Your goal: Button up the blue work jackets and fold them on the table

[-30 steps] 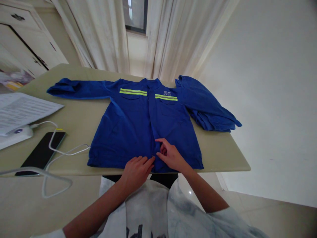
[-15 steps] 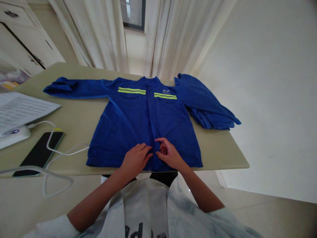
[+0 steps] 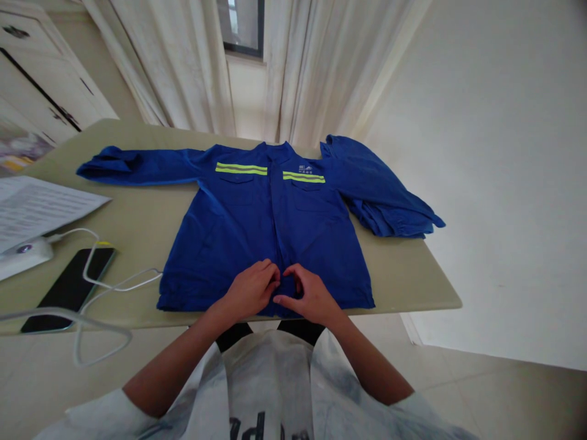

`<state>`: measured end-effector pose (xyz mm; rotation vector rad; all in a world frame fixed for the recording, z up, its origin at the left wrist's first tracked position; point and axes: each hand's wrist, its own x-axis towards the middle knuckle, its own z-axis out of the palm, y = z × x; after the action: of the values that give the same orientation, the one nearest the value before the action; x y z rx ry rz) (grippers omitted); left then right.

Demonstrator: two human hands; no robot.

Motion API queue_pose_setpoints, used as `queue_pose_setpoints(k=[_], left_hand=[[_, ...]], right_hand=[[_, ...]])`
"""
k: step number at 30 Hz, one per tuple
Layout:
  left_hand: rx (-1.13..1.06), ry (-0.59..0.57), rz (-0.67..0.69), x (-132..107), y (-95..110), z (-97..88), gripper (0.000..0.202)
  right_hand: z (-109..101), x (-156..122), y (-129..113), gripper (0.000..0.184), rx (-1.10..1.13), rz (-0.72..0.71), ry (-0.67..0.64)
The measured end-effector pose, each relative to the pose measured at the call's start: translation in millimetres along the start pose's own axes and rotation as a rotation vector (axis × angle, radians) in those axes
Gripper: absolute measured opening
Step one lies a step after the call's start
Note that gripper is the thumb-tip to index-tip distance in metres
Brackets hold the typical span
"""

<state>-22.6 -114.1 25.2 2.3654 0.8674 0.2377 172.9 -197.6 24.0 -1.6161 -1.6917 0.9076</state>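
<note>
A blue work jacket lies front side up on the table, with yellow-green reflective strips across its chest. Its front opening runs down the middle to the hem. My left hand rests at the lower front opening, fingers curled together on the fabric edge. Just across the opening is my right hand, its thumb and forefinger apart in a curve over the cloth near the hem. Both hands hide the bottom of the opening. One sleeve stretches out to the left; the other slants over folded blue cloth on the right.
The pale green table ends just in front of my body. At the left lie a phone, a white cable, a white device and printed paper. Curtains hang behind, and a wall stands right.
My right thumb has moved left toward my left hand, and its fingers have shifted slightly down. My left hand has moved a little upward at the opening. The view has shifted slightly.
</note>
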Motion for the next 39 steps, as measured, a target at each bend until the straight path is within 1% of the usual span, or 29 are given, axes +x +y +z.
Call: queue_pose_setpoints(k=[1, 3, 6, 8, 13, 18, 22, 25, 27, 30, 31, 33, 35, 36, 37, 39], left_hand=[[0.006, -0.003, 0.008, 0, 0, -0.5, 0.008], [-0.001, -0.009, 0.011, 0, -1, -1.8, 0.006], [-0.046, -0.039, 0.025, 0, -2, -2.5, 0.003], [-0.048, -0.043, 0.044, -1, -3, -1.0, 0.005], [0.005, 0.007, 0.045, -1, -3, 4.2, 0.012], [-0.033, -0.013, 0.064, -2, -4, 3.8, 0.012], [-0.055, -0.041, 0.095, -10, -4, 4.1, 0.012], [-0.041, -0.044, 0.087, -16, -1, 4.8, 0.012], [-0.019, -0.025, 0.071, -17, 1, 5.5, 0.012], [0.020, 0.008, 0.045, -17, 4, 6.6, 0.012], [0.029, 0.014, 0.038, -17, 5, 7.0, 0.013], [0.052, 0.021, 0.039, -19, 7, 8.3, 0.012], [0.097, 0.029, 0.056, -22, 9, 10.7, 0.012], [0.122, 0.036, 0.068, -23, 9, 12.6, 0.012], [0.143, 0.045, 0.078, -25, 10, 15.0, 0.012], [0.164, 0.075, 0.094, -29, 10, 20.7, 0.013]], right_hand=[[1, -1, -1, 0.042, -0.038, -0.025, 0.007], [3, -3, 0, 0.034, -0.068, -0.062, 0.019], [4, -4, 4, 0.028, -0.033, -0.064, 0.015], [5, -4, 5, 0.029, -0.025, -0.066, 0.014], [6, -3, 4, 0.029, -0.026, -0.056, 0.034], [9, -3, 7, 0.029, -0.034, -0.026, 0.055], [11, -2, 11, 0.031, -0.020, -0.011, 0.062], [10, -1, 10, 0.032, 0.007, 0.001, 0.072], [9, -2, 9, 0.035, 0.048, 0.013, 0.112], [7, -11, 9, 0.042, 0.064, 0.069, 0.225], [6, -15, 9, 0.042, 0.030, 0.095, 0.252], [3, -23, 8, 0.036, -0.109, 0.130, 0.261], [-1, -28, 4, 0.024, -0.294, 0.123, 0.249], [-3, -27, 2, 0.017, -0.380, 0.106, 0.243], [-6, -25, -1, 0.014, -0.453, 0.085, 0.239], [-11, -12, -6, 0.020, -0.557, 0.037, 0.234]])
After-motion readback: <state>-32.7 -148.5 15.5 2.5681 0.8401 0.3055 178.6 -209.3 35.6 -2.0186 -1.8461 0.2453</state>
